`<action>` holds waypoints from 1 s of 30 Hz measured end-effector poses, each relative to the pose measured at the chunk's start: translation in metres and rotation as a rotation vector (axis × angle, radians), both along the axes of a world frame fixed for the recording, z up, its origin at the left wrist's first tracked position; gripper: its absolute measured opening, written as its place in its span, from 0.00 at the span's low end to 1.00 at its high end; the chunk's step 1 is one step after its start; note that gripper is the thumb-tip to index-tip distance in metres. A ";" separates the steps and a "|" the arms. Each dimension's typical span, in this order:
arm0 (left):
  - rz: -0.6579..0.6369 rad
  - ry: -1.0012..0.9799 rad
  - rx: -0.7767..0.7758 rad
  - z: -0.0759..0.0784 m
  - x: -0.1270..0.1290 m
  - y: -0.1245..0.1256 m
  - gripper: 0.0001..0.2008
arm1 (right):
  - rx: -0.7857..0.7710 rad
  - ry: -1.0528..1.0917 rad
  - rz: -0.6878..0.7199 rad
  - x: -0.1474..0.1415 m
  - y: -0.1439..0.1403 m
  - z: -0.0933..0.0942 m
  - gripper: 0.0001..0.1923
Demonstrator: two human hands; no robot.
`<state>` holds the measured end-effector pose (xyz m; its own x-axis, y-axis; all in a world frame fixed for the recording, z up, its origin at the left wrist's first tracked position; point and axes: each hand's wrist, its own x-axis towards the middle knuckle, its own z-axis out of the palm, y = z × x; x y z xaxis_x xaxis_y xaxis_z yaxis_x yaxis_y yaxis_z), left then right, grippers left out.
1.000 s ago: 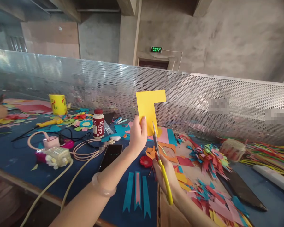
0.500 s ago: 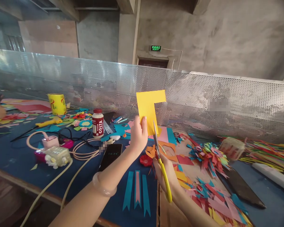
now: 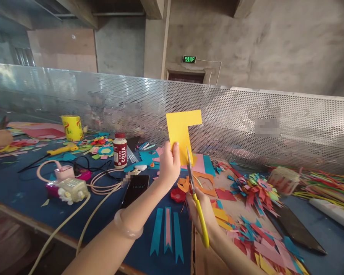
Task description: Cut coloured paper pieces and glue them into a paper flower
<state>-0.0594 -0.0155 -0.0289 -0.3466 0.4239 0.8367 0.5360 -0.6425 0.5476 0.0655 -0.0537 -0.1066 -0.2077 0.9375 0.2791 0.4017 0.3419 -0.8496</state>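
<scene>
Yellow paper (image 3: 181, 130) pinched upright in left hand (image 3: 169, 166); right hand (image 3: 202, 214) grips scissors (image 3: 195, 194).
Blades nearly closed at paper's 5 o'clock edge; thumb close, risk of nick or crooked cut.

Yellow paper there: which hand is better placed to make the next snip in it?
Probably the right hand: it holds the yellow-handled scissors, blades up at the yellow paper's lower edge. The left hand only pinches the paper upright.
</scene>
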 end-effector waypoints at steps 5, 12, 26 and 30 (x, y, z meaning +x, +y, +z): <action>0.003 -0.004 0.001 0.001 0.000 0.000 0.11 | 0.001 0.032 -0.004 -0.001 -0.002 0.003 0.07; -0.044 -0.036 0.019 -0.001 0.001 0.002 0.11 | 0.002 -0.009 -0.030 -0.003 -0.006 0.007 0.10; -0.088 -0.045 -0.021 0.003 0.002 -0.001 0.11 | 0.067 -0.029 -0.062 -0.004 0.000 0.001 0.10; -0.108 -0.006 -0.058 0.000 0.005 -0.002 0.11 | 0.072 -0.002 -0.018 -0.005 0.000 0.003 0.09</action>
